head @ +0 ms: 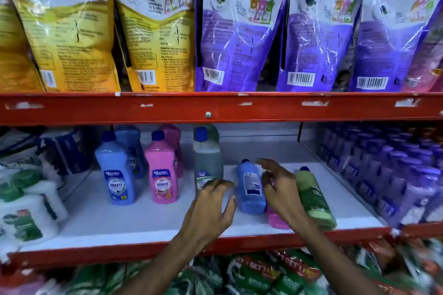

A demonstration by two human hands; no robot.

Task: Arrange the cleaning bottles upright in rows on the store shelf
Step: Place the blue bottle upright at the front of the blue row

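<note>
On the white shelf point(143, 218) three rows of bottles stand upright: blue point(116, 172), pink point(161, 172) and grey-green point(208, 160), each with another bottle behind it. To their right three bottles lie flat: a blue one point(250, 187), a pink one point(275, 220) mostly hidden under my right hand, and a green one point(314, 196). My left hand point(211, 208) hovers open just left of the lying blue bottle, in front of the grey-green bottle. My right hand point(280, 189) is spread open between the lying blue and green bottles, holding nothing.
Yellow and purple refill pouches point(230, 26) fill the upper shelf above a red beam point(167, 108). Purple bottles point(388, 172) pack the right compartment, white and green packs point(24, 211) the left. Packets point(263, 275) lie below the red front edge.
</note>
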